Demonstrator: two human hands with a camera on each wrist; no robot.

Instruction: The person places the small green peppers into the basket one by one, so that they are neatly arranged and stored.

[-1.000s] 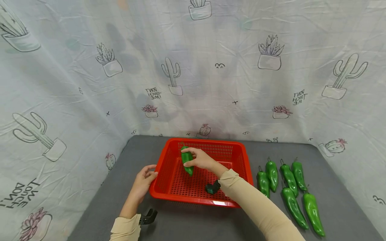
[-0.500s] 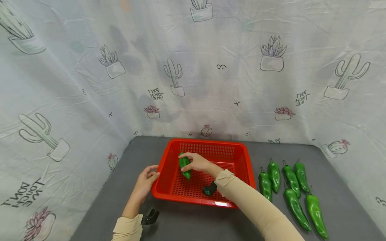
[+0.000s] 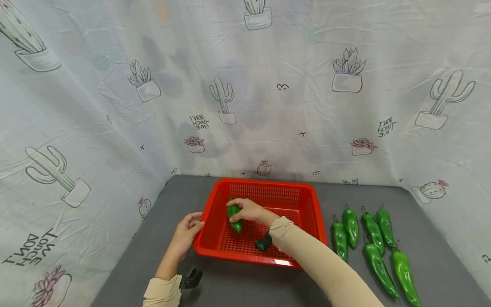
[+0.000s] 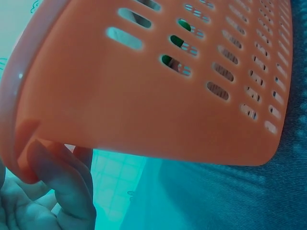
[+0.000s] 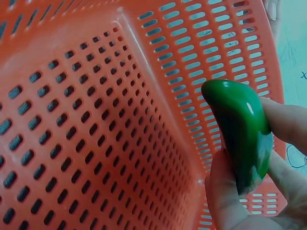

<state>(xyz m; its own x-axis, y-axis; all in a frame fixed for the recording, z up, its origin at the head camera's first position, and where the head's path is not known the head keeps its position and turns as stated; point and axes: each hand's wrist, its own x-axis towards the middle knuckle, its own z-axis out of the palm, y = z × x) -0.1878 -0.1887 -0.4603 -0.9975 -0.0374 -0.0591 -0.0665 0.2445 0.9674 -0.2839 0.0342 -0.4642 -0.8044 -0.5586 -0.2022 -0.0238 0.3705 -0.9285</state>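
Observation:
A red plastic basket (image 3: 245,256) with slotted walls sits on the dark table. My right hand (image 3: 254,212) is over its left part, pinching a green chili pepper (image 3: 236,226) between thumb and fingers. In the right wrist view, the pepper (image 5: 244,129) shows its tip end above the perforated floor, apart from it. My left hand (image 3: 183,236) grips the basket's left rim. Up close in the left wrist view, the fingers (image 4: 62,177) curl at the rim, beside the basket's outer wall (image 4: 120,105).
Several green peppers (image 3: 378,264) lie on the grey tabletop (image 3: 188,187) to the right of the basket. A printed cactus curtain (image 3: 245,102) hangs behind and at both sides. A black wrist mount (image 3: 192,279) juts from the left wrist, another (image 3: 264,242) from the right.
My right hand has come down slightly and toward the near side with the pepper inside the basket. The left hand keeps its hold on the rim. The head view has shifted a little.

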